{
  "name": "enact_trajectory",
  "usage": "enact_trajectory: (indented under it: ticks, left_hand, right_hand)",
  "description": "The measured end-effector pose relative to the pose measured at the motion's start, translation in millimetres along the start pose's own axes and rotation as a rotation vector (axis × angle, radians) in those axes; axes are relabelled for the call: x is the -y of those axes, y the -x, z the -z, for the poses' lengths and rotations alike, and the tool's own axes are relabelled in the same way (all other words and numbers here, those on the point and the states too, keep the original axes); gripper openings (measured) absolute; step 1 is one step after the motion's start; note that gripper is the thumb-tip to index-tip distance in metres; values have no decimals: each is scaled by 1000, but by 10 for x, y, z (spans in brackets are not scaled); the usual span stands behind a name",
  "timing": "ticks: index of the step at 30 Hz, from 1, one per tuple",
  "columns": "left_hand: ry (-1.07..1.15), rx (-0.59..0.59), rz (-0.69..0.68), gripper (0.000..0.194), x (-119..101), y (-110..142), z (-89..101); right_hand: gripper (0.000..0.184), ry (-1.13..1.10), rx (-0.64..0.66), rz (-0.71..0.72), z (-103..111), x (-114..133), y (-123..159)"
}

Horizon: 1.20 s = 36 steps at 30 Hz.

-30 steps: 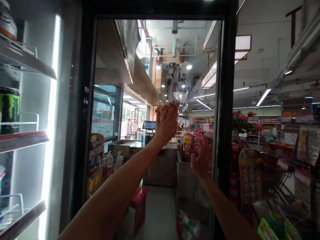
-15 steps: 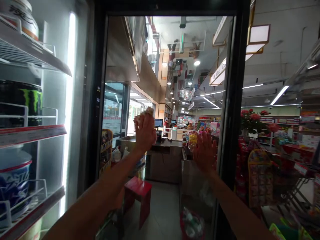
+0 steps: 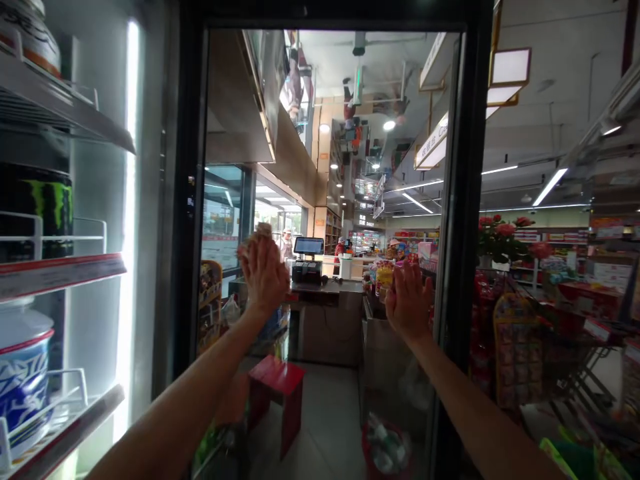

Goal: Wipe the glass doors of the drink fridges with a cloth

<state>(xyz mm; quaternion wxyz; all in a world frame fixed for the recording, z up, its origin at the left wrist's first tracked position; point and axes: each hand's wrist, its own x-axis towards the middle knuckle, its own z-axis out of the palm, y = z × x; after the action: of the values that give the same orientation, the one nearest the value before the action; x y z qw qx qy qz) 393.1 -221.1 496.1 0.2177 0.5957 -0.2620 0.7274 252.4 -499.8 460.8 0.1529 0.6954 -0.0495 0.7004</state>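
Observation:
A tall glass door [image 3: 320,333] in a black frame [image 3: 473,200] stands before me. My left hand [image 3: 265,277] lies against the left half of the pane, its fingers pressed over a crumpled pale cloth [image 3: 263,230]. Only the cloth's edges show past the fingertips. Near the right side of the frame, my right hand [image 3: 410,303] rests palm-forward at the pane, fingers stretched out, with nothing in it.
To the left, a lit cooler has wire shelves [image 3: 60,273] with a black-and-green can [image 3: 47,207] and a blue-white container [image 3: 23,373]. Through the glass are a red stool [image 3: 275,370], a checkout counter with a monitor [image 3: 309,245] and distant people. Merchandise racks [image 3: 517,347] stand right.
My left hand has moved left and lower across the glass with the cloth. My right hand's fingers have straightened against the pane. The view has shifted so that more cooler shelf shows.

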Motion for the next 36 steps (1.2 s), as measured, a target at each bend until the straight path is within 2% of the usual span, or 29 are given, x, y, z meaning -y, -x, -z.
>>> enact_trajectory:
  ticks: [1,3,5,6,7,10,12,13,15,18,19,20,21,22,24,26,28,29,30,31,33,35,36]
  left_hand:
    - [27,54,-110,52,-152,136,14]
    - [96,193,-420,47,-418,440,52]
    - [145,314,-666,43,-467,678,98]
    - [143,346,-692,43,-386,745,124]
    - [115,340,-620,45,-248,772,150]
    - [-33,138,-125,55,242,687,207]
    - [-82,35,59,62,353,626,220]
    - [-79,28,61,63,302,633,222]
    - [-35,84,-71,63,38,742,222]
    - [88,240,-471,53,-361,1046,231]
    - [117,287,-559,49,-389,1140,243]
    - [126,317,-581,46,-343,1216,261]
    - [116,332,-543,47,-229,1268,284]
    - [87,324,-448,49,-64,1297,310]
    - [-4,247,-135,56,309,1312,361]
    - [-82,137,173,62,554,1333,395]
    - [-122,67,367,65,534,1415,411]
    - [-116,71,372,67,427,1480,412]
    - [-88,102,300,68,277,1552,410]
    - [-45,155,166,67,109,1622,404]
    - [61,265,-208,61,-178,1717,392]
    - [133,339,-535,51,-263,1713,388]
    - [134,344,-578,49,-212,1669,391]
  right_hand:
    - [57,-4,-1,1,-5,-2,2]
    - [57,-13,-4,2,-18,-10,5]
    - [58,-12,-5,-4,-34,-21,6]
    - [58,-9,-1,-6,-42,-26,7]
    - [59,-5,6,-8,-49,-29,8]
    - [61,0,30,-15,-68,-21,13]
    - [62,2,41,-32,-79,-3,19]
    - [61,4,43,-45,-84,7,23]
    - [60,7,45,-66,-94,24,32]
    - [59,14,49,-72,-108,25,44]
    - [59,18,53,-69,-113,20,48]
    - [59,22,56,-66,-118,14,52]
    - [60,23,57,-63,-122,8,56]
    - [60,23,59,-61,-127,2,59]
    - [60,18,54,-62,-133,-3,64]
    - [61,15,51,-62,-133,-1,64]
    - [62,14,47,-57,-127,4,60]
    - [62,13,46,-53,-122,7,58]
    - [63,12,47,-52,-115,9,56]
    - [63,11,50,-54,-107,10,54]
    - [63,8,58,-59,-90,8,53]
    - [62,8,64,-59,-77,6,55]
    - [62,9,62,-57,-72,5,56]
